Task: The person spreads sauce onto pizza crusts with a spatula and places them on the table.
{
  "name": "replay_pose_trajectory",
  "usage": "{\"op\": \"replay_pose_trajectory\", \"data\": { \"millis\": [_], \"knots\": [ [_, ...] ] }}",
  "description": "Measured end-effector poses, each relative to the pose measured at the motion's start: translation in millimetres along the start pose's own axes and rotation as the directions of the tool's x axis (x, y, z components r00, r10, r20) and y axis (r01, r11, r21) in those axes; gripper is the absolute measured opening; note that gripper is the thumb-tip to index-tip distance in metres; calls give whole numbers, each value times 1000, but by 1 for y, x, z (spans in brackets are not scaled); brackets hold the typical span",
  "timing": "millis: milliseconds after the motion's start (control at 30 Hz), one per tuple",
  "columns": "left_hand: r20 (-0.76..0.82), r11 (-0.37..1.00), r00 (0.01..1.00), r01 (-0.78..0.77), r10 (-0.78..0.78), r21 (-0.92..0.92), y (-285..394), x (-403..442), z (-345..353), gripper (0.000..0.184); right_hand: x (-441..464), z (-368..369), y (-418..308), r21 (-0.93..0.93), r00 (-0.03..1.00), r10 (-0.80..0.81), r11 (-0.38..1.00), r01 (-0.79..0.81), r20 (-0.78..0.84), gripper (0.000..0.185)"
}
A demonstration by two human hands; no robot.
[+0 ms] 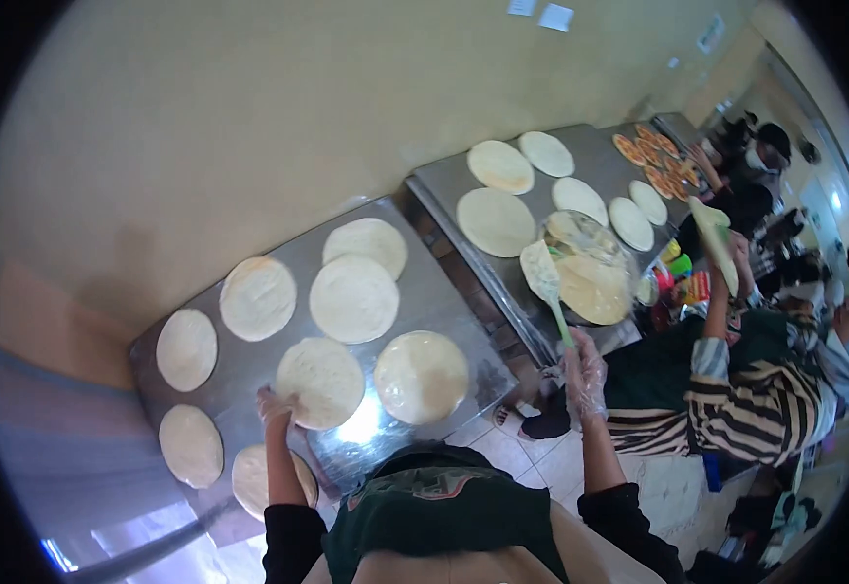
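My right hand [587, 375], in a clear glove, is closed around the green handle of a spatula [542, 273]. Its broad head is coated with pale cream and is over the near-left side of a large bowl [629, 268] of creamy sauce [590, 289]. My left hand [276, 403], also gloved, grips the left edge of a round pizza base [320, 383] at the near side of the steel table [351, 428]. To the right of that base lies another base [422, 378] with a glossy coating.
Several more plain bases [258, 299] are spread over my table. Beyond a gap, a second steel table [434, 185] holds bases and topped pizzas [653, 156]. A co-worker in a striped sleeve [736, 409] stands close at right, holding a base [715, 243]. The wall [249, 127] borders the far side.
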State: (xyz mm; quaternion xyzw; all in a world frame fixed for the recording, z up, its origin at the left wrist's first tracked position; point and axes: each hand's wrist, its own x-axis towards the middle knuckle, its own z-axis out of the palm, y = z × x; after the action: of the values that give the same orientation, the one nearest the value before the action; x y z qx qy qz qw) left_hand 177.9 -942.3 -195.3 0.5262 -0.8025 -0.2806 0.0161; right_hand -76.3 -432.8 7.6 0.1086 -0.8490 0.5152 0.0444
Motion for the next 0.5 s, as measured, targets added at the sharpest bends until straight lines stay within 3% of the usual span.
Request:
{"op": "replay_pose_trajectory", "data": {
  "millis": [33, 67, 133, 167, 233, 267, 300, 333, 400, 467, 500],
  "knots": [
    [3, 999, 1000, 19, -19, 37, -10, 7, 1, 89, 1, -13, 9, -253, 987, -151, 958, 132, -58, 29],
    [7, 999, 1000, 1, -1, 37, -12, 11, -2, 89, -3, -25, -29, -265, 983, -134, 960, 96, -127, 27],
    [235, 987, 970, 89, -56, -132, -14, 17, -7, 83, 4, -54, -33, -559, 906, -402, 785, 268, -131, 29],
    [232, 988, 972, 80, -48, -132, -6, 13, -10, 83, 9, -71, -30, -559, 905, -403, 786, 263, -140, 29],
    [-78, 998, 995, 64, -63, 15, 12, -1, -9, 75, 18, -101, -26, -788, 917, -385, 531, 312, 103, 32],
    [-77, 998, 996, 53, -51, 18, 21, -4, -7, 75, 21, -107, -27, -791, 919, -383, 533, 301, 92, 32],
    [-365, 989, 920, -148, 141, 9, 31, -6, -4, 69, 25, -112, -29, -855, 936, -320, 435, 283, 148, 36],
    [-617, 940, 729, -336, 296, 55, 43, -10, 2, 62, 31, -117, -31, -905, 949, -247, 328, 273, 196, 40],
    [-475, 830, 829, -469, 297, -300, 115, -46, -18, 53, 43, -119, -23, -906, 933, -280, 290, 308, 227, 44],
    [-270, 678, 834, -549, 480, -490, 170, -58, 10, 46, 53, -119, -17, -910, 910, -253, 173, 376, 328, 42],
    [-39, 601, 854, -396, 518, -694, 205, -80, 25, 46, 58, -118, -15, -911, 911, -255, 174, 374, 325, 42]
  ]
}}
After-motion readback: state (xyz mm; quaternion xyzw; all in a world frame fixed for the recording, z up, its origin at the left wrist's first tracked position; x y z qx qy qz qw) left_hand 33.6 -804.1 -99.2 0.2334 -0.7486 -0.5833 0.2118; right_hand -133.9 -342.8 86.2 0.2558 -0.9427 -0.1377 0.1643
